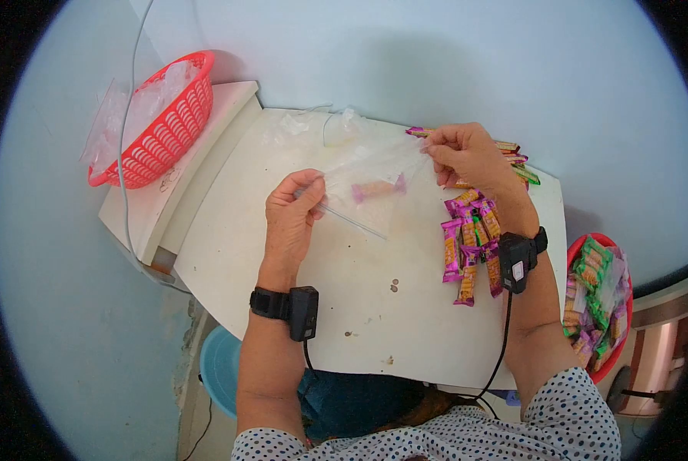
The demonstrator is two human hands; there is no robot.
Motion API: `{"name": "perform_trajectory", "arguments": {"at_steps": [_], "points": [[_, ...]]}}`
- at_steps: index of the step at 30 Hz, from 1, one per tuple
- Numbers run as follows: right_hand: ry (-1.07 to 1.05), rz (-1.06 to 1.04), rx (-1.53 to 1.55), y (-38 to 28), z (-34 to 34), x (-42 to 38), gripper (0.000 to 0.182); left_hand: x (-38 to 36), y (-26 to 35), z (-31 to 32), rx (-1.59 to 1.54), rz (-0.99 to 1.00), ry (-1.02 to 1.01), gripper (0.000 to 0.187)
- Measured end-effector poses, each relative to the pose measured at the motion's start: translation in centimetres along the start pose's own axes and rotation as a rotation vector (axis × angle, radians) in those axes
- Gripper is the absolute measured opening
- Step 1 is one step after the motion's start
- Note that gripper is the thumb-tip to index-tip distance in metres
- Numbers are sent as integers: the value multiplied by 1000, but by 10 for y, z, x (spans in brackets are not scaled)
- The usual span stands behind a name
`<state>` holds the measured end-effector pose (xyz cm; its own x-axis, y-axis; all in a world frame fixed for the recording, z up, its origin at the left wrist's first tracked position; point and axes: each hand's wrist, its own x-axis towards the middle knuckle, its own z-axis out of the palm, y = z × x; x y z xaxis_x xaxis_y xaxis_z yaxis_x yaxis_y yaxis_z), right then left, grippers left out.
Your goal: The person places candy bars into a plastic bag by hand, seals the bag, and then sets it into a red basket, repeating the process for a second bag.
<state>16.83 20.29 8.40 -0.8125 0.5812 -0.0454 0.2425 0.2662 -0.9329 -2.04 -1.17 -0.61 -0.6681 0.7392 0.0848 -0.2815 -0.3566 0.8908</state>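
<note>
A clear plastic bag (359, 165) is stretched between my two hands over the white table. My left hand (294, 201) is closed on its left edge, thumb against fingers. A thin whitish strip (355, 223) runs from that hand down toward the right. My right hand (461, 154) pinches the bag's upper right edge. One purple-ended snack packet (378, 188) shows through the film. Close below my right hand lies a pile of purple and some green snack packets (471, 242); more packets (517, 159) lie partly hidden behind that hand.
Crumpled clear bags (302, 127) lie at the table's (367, 307) back. A red basket (167, 127) of plastic bags rests on a raised ledge at left. A red container (627, 326) of packaged snacks stands at right. Below left is a blue basin (219, 369). A grey cable (126, 200) hangs at left.
</note>
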Motion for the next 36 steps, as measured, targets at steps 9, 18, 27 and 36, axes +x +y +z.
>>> {"name": "perform_trajectory", "arguments": {"at_steps": [9, 18, 27, 36], "points": [[185, -112, 3, 3, 2, 7, 29, -2, 1, 2, 4, -42, -58, 13], [-64, -163, 73, 14, 22, 8, 27, -5, 3, 6, 44, -93, -171, 16], [234, -376, -58, 6, 23, 9, 23, -6, 5, 8, 280, -147, -174, 24], [260, -319, 273, 8, 29, 11, 21, -7, 8, 12, 76, -196, -239, 31]]}}
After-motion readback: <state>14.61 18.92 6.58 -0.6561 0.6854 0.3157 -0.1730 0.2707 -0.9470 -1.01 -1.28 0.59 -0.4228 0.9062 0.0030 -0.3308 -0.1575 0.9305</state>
